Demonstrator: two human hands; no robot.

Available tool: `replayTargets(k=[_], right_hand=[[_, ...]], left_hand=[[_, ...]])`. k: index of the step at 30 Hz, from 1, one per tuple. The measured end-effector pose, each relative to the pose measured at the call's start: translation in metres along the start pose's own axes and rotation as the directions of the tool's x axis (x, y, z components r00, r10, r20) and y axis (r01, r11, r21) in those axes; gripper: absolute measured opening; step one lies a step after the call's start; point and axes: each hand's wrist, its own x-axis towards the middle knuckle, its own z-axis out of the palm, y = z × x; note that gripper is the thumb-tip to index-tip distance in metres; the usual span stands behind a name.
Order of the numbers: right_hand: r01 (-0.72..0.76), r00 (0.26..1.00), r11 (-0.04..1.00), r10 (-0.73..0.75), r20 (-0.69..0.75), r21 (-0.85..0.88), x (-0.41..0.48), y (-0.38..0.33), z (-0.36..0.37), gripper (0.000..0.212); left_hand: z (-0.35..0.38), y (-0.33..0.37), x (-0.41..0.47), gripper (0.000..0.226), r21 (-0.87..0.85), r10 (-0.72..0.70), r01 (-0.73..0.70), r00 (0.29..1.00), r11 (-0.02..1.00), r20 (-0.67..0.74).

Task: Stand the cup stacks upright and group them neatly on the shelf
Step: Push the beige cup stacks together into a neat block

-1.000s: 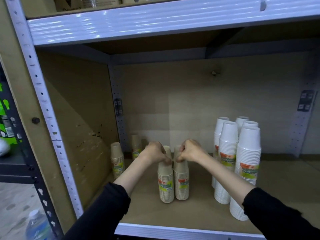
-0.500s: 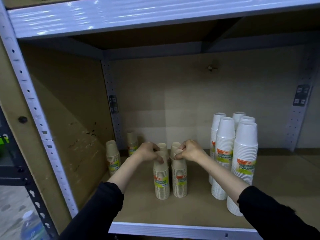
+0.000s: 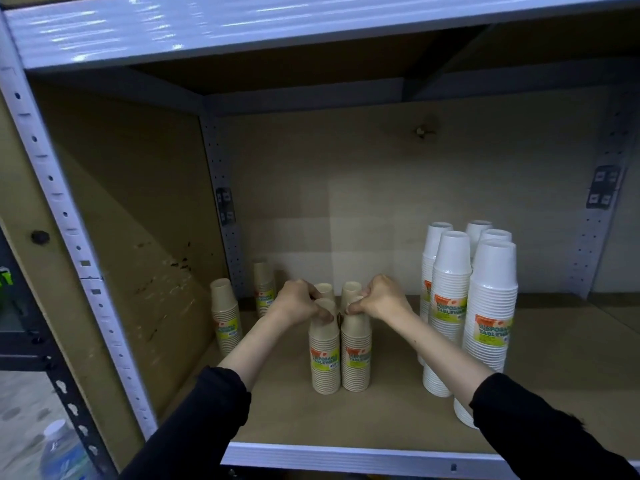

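Note:
Two beige cup stacks stand upright and touching in the middle of the shelf board (image 3: 398,417): the left stack (image 3: 324,358) and the right stack (image 3: 356,355). My left hand (image 3: 298,301) grips the top of the left stack. My right hand (image 3: 381,299) pinches the top of the right one. Just behind them the tops of two more beige stacks (image 3: 337,291) show between my hands. Another beige stack (image 3: 225,315) stands at the left wall, and one more (image 3: 264,284) in the back left corner.
Several tall white cup stacks (image 3: 491,306) stand grouped at the right, close to my right forearm. A metal shelf beam (image 3: 311,26) runs overhead. A steel upright (image 3: 69,237) frames the left side. A water bottle (image 3: 59,452) sits on the floor at lower left.
My hands keep their hold on the tops of the two front beige stacks. The stacks have shifted slightly forward, so the two stacks behind them show more. The camera has moved closer.

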Motion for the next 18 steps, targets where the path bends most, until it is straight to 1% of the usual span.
replayTargets(k=[4,7,9,11,13,16,18], right_hand=[[-0.001,1.000,1.000,0.002,0.005,-0.006,-0.0027,-0.0018,0.0023,0.048],[-0.005,0.998,1.000,0.006,0.057,-0.015,-0.0020,-0.0029,-0.0011,0.049],[-0.002,0.997,1.000,0.002,0.073,-0.001,0.0000,-0.0027,-0.0030,0.038],[0.001,0.996,1.000,-0.004,0.085,0.031,0.0016,-0.0021,-0.0034,0.032],[0.007,0.996,0.999,-0.010,0.086,0.040,0.0010,-0.0017,-0.0037,0.033],[0.007,0.998,0.998,-0.011,0.064,0.060,0.0002,0.0000,-0.0042,0.027],[0.004,0.999,0.997,-0.008,0.049,0.071,0.0000,0.0012,-0.0037,0.029]], left_hand=[[0.0005,-0.0018,0.0009,0.055,-0.018,0.003,-0.003,1.000,1.000,0.005],[-0.0001,-0.0031,0.0018,0.056,-0.027,0.009,-0.009,1.000,1.000,0.004],[-0.0005,-0.0035,0.0023,0.056,-0.033,0.013,-0.013,1.000,0.999,0.004],[-0.0006,-0.0034,0.0027,0.055,-0.040,0.015,-0.014,1.000,0.999,0.005],[-0.0004,-0.0031,0.0033,0.055,-0.045,0.012,-0.012,1.000,0.999,0.006],[0.0009,-0.0035,0.0046,0.056,-0.049,0.009,-0.008,1.000,0.999,0.010],[0.0017,-0.0041,0.0050,0.056,-0.054,0.009,-0.008,1.000,0.999,0.013]])
